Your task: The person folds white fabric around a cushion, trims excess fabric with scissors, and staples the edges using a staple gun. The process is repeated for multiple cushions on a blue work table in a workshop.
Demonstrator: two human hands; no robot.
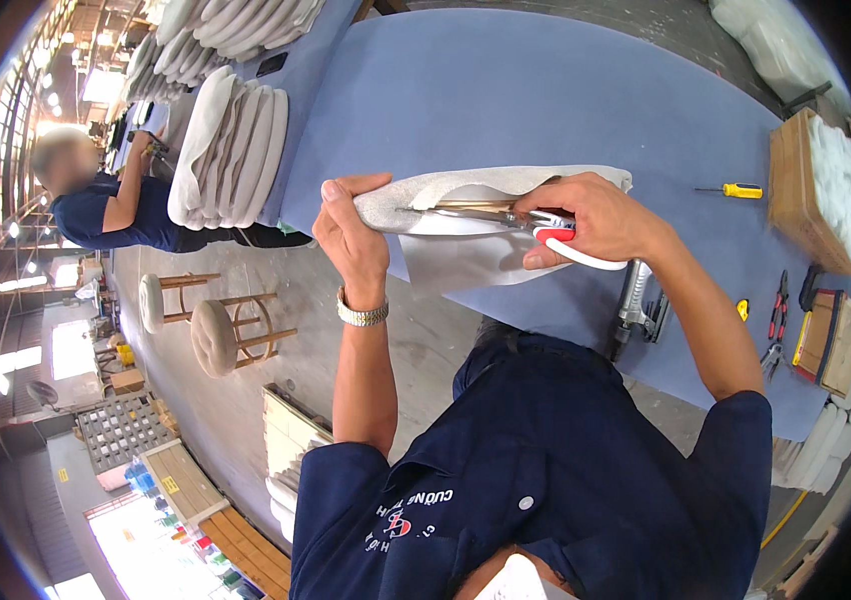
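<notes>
The left hand (354,232) was clamped on one end of a white fabric-covered padded panel (476,200), held at the near edge of the blue-covered worktable (506,90). The right hand (596,222) was closed round red-and-white-handled scissors (536,228), blades lying along the panel's fabric edge. A yellow-handled screwdriver (736,190) lay well apart, near a wooden box of white padding (816,195).
</notes>
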